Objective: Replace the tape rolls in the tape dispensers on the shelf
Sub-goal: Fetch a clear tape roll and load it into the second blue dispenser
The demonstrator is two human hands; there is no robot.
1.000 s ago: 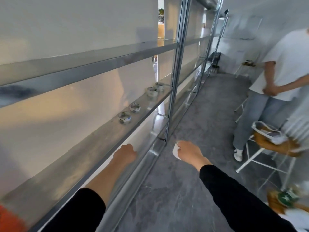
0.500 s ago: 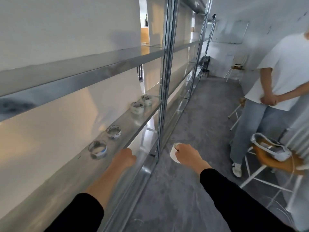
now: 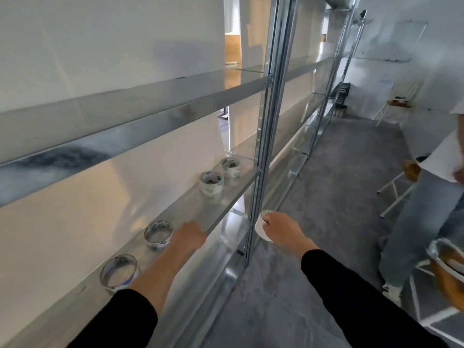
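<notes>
A long metal shelf (image 3: 223, 204) runs along the white wall. On it lie two thin clear tape rolls, one near (image 3: 118, 271) and one further (image 3: 158, 234), and beyond them two thick white tape rolls (image 3: 211, 182) (image 3: 230, 167). My left hand (image 3: 189, 234) hovers over the shelf's front edge with curled fingers, just right of the further thin roll; nothing shows in it. My right hand (image 3: 278, 228) grips a white tape roll (image 3: 261, 226) beside the metal upright, at shelf height.
A metal upright (image 3: 263, 146) divides the shelving bays. A person in a white shirt and jeans (image 3: 421, 217) stands at the right by white chairs (image 3: 449, 270). Grey carpet (image 3: 334, 184) runs down the aisle, with another chair (image 3: 396, 106) far off.
I have moved closer along the shelf; the rolls now lie nearer. Both hands have risen toward the shelf, the right one still gripping its white roll.
</notes>
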